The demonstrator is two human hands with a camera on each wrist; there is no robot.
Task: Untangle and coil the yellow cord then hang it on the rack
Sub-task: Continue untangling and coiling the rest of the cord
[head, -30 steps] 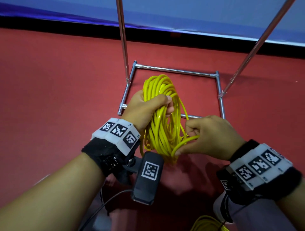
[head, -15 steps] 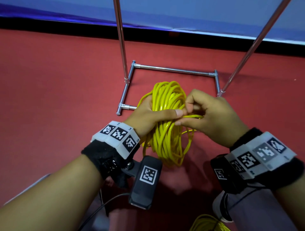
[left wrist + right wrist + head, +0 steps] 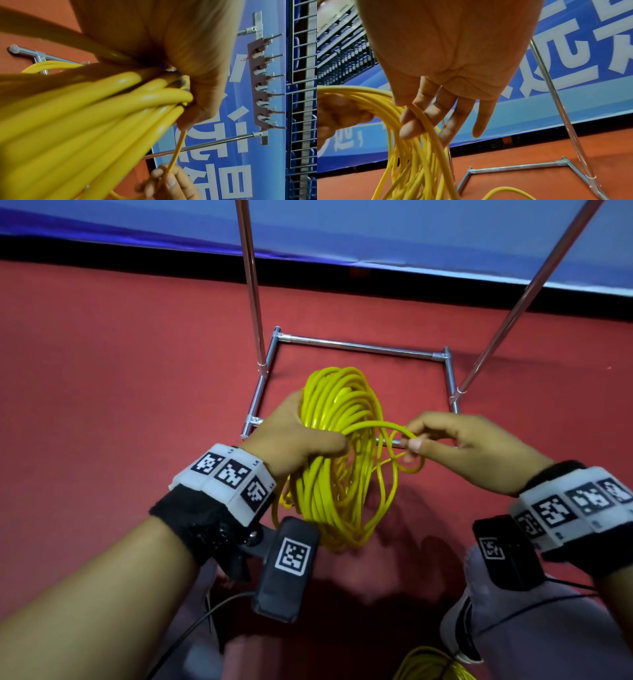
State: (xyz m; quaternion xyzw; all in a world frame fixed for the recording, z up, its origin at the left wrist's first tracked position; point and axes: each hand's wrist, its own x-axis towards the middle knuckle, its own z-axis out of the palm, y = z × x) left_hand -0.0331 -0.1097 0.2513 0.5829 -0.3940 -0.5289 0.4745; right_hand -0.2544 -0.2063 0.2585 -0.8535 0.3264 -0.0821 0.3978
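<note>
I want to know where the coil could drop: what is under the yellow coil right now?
Under the yellow coil, held by the left hand, lie red floor and the rack's metal base frame. The coil hides most of the frame's near bar.

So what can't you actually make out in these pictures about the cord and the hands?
- Left hand fingers: head view, hidden behind the yellow cord coil.
- Cord ends: no plug shows in any view; strands overlap.
- Second bit of yellow cord: head view, cut off by the bottom edge.
- Rack top: head view, poles run off the top edge.
- Right hand: left wrist view, cut off by the bottom edge.
</note>
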